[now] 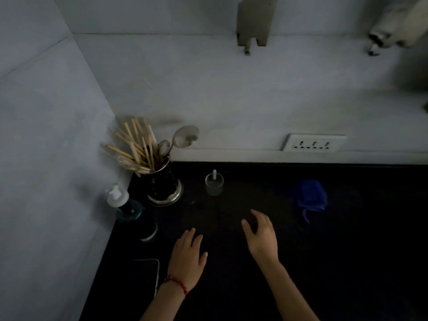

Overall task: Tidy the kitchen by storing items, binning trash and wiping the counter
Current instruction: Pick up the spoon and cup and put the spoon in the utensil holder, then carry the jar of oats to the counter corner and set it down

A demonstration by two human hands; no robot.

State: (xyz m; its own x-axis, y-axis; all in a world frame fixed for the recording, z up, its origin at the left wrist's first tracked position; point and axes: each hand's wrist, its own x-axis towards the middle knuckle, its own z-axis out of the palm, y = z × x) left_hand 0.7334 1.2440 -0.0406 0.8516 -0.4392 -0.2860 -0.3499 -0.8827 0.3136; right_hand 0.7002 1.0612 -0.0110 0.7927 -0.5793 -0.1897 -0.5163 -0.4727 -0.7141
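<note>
Both hands hover over a dark counter [324, 262] in dim light. My left hand [188, 258], a red thread at its wrist, lies flat with straight fingers and holds nothing. My right hand [261, 237] is spread, fingers relaxed and slightly bent, holding nothing. A crumpled blue cloth [310, 195] lies to the right of my right hand, apart from it. A small clear glass [214, 183] with a white stick in it stands beyond the hands.
A metal holder [162, 184] with wooden chopsticks and spoons stands in the back left corner. Beside it are a white-capped bottle [122, 202] and a small dark jar [148, 231]. A phone [144, 274] lies near the left edge. A wall socket [313, 142] sits above the counter.
</note>
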